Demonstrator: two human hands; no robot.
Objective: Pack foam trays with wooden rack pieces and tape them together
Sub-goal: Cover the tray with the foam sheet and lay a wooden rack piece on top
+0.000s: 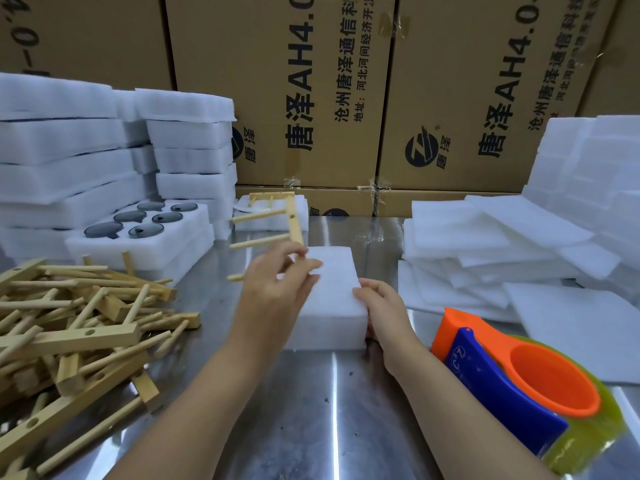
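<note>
The left hand (273, 289) pinches the lower end of a wooden rack (294, 220) with curled fingers and holds it in the air above the far left corner of the foam block (332, 271), pegs pointing left. The right hand (384, 306) grips the block's near right edge, fingers curled over the top; the block lies flat mid-bench (311, 410), between both hands. A pile (76, 327) of racks lies well left, and a tape dispenser (512, 379) sits near the right wrist, in front of foam sheets (467, 244).
</note>
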